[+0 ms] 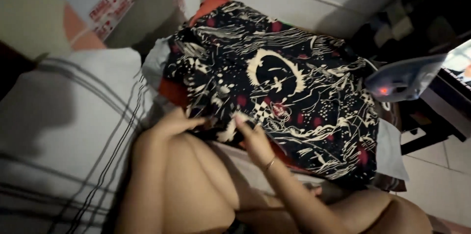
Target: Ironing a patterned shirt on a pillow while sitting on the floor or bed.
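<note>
Low padded board [392,155], pale grey edge showing at the right, orange-red cover peeking out at the far end and along the left side. Directly on the board: black patterned garment [289,91] with cream and red print, spread flat, covering nearly all of it. Left of the board, touching its edge: white cloth with thin dark stripes [68,136]. Right of the board: pale tiled floor [436,170].

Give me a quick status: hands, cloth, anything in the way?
Left hand and right hand pinching near edge of black patterned garment. Garment spread flat. Iron parked at right, clear.
</note>
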